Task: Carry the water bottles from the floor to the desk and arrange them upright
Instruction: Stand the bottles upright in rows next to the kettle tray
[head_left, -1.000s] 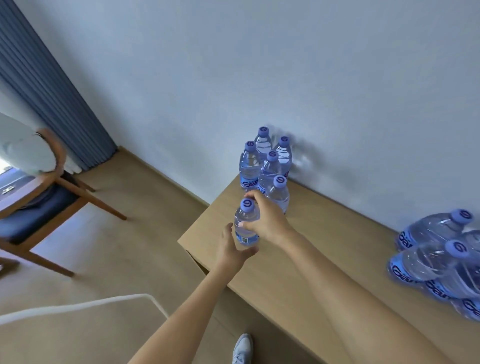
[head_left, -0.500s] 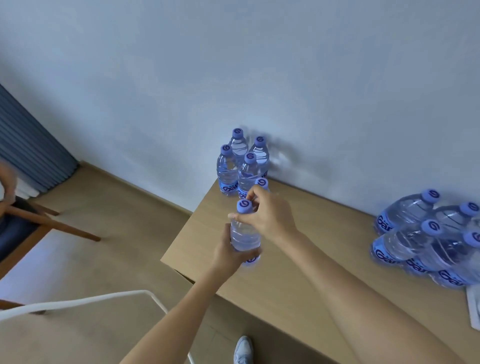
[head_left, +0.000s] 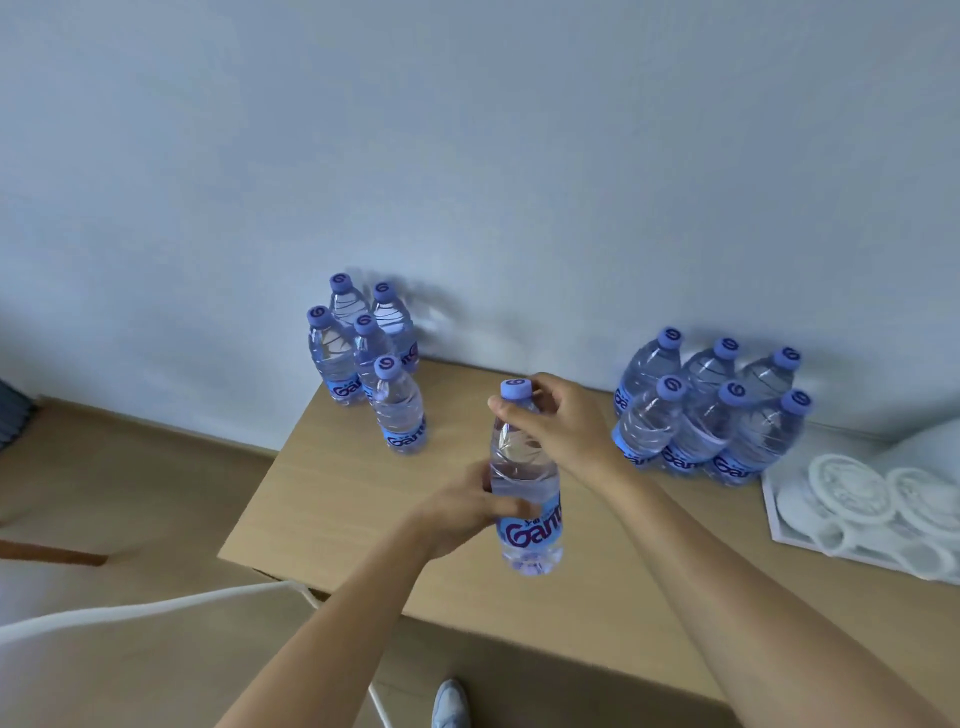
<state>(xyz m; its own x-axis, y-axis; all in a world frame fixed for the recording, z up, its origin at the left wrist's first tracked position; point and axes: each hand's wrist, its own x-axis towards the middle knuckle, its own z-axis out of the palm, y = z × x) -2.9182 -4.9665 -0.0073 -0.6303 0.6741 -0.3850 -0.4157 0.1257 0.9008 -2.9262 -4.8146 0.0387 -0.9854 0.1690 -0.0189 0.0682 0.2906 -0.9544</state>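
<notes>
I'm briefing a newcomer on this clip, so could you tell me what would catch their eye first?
First, the water bottle held upright over the middle of the desk, the left hand round its body and the right hand pinching its neck. Then five loose bottles standing at the desk's far left corner, and a six-bottle pack against the wall on the right.

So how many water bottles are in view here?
12: five upright at the desk's far left corner, six in a pack by the wall, one in both hands. More may be hidden.
</notes>
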